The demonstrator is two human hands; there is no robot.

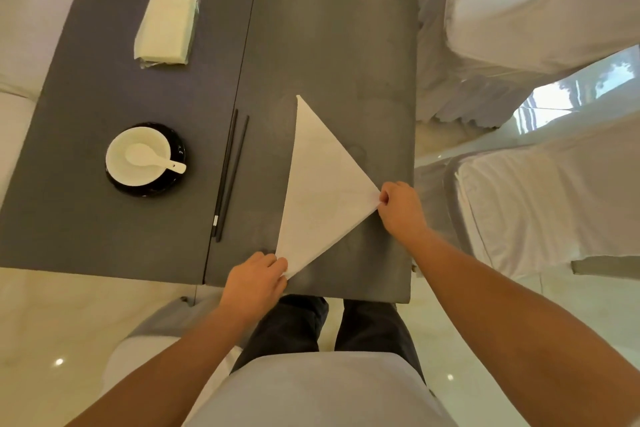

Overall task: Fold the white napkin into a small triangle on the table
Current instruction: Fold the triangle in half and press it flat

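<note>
White napkin [320,191] lies as a large triangle on the grey bench [329,28].
Left hand [254,279] fingers pinch its near corner; right hand [401,208] fingers pinch its right corner.

The napkin [322,191] lay flat on the table [329,28] as a triangle, near the right edge. The left hand [256,282] held its near corner, the right hand [401,208] its right corner. Chopsticks [230,173] lay just left of it; a bowl [138,156] containing a spoon [152,158] sat on a saucer [176,146] further left. A wrapped napkin pack [168,28] lay behind these.
</note>
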